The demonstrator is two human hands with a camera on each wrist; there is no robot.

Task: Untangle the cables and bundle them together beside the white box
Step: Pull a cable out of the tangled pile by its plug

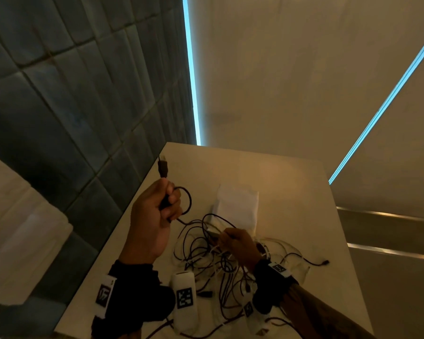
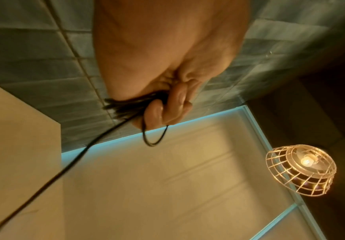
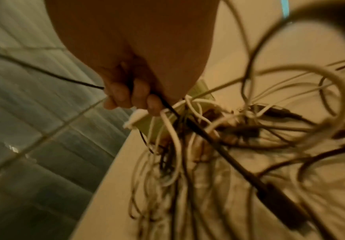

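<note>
Nearest me, the tangle (image 1: 218, 267) of black & white cables lies on the table (image 1: 291, 182), too knotted to count strands; one loose black end w/ a small plug (image 1: 325, 262) trails off right. My right hand (image 1: 238, 244) sits on the far side of the heap, fingers (image 3: 138, 94) curled round a black cable (image 3: 208, 139) plus a white one, pinched tight. My left hand (image 1: 152, 216) is raised over the table's left edge, fist closed on a few coils of a black cable (image 1: 185, 201); 1 loop sticks out by the fingers, and its USB plug (image 1: 162, 166) points up & away. That cable runs down into the heap. Just beyond my right hand: 1 white box (image 1: 238, 206), touching the far rim of the tangle. Table is pale, smooth. Left: dark grey tiled wall (image 1: 59, 94). Far: beige wall w/ 2 blue-lit strips (image 1: 192, 69). Left wrist view also shows 1 wire-cage lamp (image 2: 298, 168), lit.
</note>
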